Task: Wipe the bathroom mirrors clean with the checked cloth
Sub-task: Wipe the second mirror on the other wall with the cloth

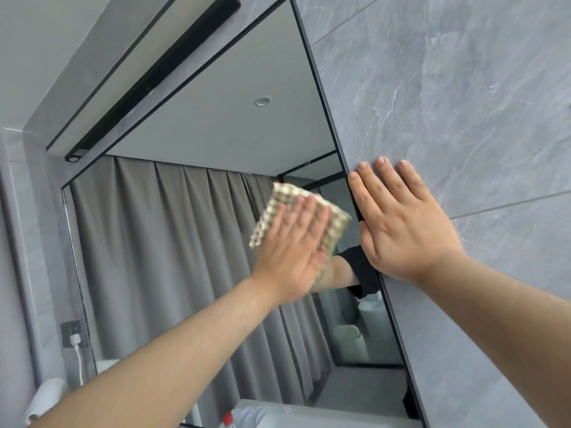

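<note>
Both of your hands are up against the wall in the head view. Your left hand (296, 245) lies flat, fingers straight and together, pressing the folded green-and-cream checked cloth (301, 219) against the glass of the large dark-framed bathroom mirror (216, 134). The cloth sits toward the right side of the mirror, about halfway up, close to the frame's right edge; its top and right corners stick out past your fingertips, and it looks slightly blurred. Your right hand (401, 223) is spread open and rests flat on the grey marble-look wall tile (463, 103) just right of the mirror, its thumb side touching the dark frame edge; it holds nothing.

Reflected in the mirror you see grey pleated curtains (160, 242), a pale ceiling with a round recessed light (262, 101), and your own arm with a black sleeve. At the lower left, a grey wall socket (73, 333) carries a white plug and cable, with a white paper roll (43, 396) below it. A red bottle cap (227, 419) shows at the bottom edge.
</note>
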The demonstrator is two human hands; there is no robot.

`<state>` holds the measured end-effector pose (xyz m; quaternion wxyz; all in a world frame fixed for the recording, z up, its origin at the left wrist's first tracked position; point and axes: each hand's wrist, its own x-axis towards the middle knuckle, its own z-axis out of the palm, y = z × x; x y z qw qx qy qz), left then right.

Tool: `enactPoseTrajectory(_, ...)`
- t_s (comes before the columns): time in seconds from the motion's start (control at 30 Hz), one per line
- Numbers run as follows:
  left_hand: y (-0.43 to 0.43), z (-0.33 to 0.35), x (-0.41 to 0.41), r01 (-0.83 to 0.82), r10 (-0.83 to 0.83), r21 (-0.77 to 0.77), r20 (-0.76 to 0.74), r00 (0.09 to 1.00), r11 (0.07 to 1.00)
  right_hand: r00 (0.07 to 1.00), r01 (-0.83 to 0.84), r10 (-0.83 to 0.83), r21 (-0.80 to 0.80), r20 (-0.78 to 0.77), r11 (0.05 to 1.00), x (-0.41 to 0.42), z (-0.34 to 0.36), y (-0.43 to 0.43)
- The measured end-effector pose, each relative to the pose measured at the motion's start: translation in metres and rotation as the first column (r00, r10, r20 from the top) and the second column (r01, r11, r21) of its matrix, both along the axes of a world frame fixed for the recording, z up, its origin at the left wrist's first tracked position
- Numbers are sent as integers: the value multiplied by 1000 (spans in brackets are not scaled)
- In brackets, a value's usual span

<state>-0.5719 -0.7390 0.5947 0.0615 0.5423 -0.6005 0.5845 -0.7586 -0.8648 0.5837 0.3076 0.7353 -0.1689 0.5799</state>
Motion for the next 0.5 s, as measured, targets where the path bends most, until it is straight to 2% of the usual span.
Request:
enactPoseTrajectory(0.17, 2, -64, 16, -11, -69, 216, 359, 931, 976, 1000, 4, -4, 3, -15, 1000, -1, 0, 0)
enactPoseTrajectory(0.3, 3, -31, 26, -12, -164, 310, 535, 829, 951, 1000, -2, 2, 6, -7, 1000, 0, 0, 0)
enactPoseTrajectory(0.37, 1, 1, 23, -17, -151, 295, 537, 830, 955, 1000, -5, 5, 9, -6, 1000, 0, 0, -1)
enactPoseTrajectory(0.5, -3, 87, 7, -53, -5, 140, 383, 924, 989, 1000, 1, -1, -5, 8, 1000, 1, 0, -1)
